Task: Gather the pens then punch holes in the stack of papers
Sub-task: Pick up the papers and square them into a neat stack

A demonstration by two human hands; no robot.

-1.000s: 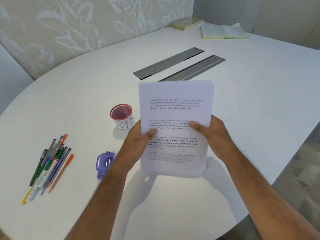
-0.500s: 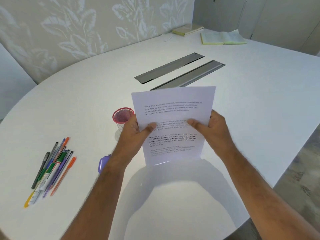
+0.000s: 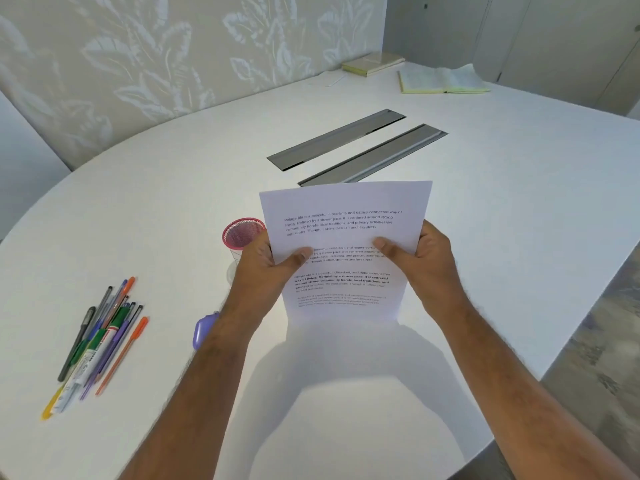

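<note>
1. Head view: we face a white table (image 3: 173, 209) that fills most of the frame, with two grey slots (image 3: 356, 147) at 12 o'clock from our hands.
2. Our papers (image 3: 346, 237) stand upright in the middle, bottom edge on the table, printed side toward us.
3. Our left hand (image 3: 263, 268) grips the papers at their 9 o'clock edge, thumb pressed on the front.
4. Our right hand (image 3: 426, 261) grips the 3 o'clock edge the same way, thumb on the front.
5. Two books (image 3: 440, 81) lie far off at 1 o'clock, one open, one closed.
6. Our pens (image 3: 100, 341) lie bunched together on the table at 8 o'clock, well apart from the papers.
7. A pink mesh cup (image 3: 242, 233) stands at 10 o'clock, just beside our left hand.
8. A purple punch (image 3: 202, 329) lies at 8 o'clock, partly hidden behind our left wrist.
</note>
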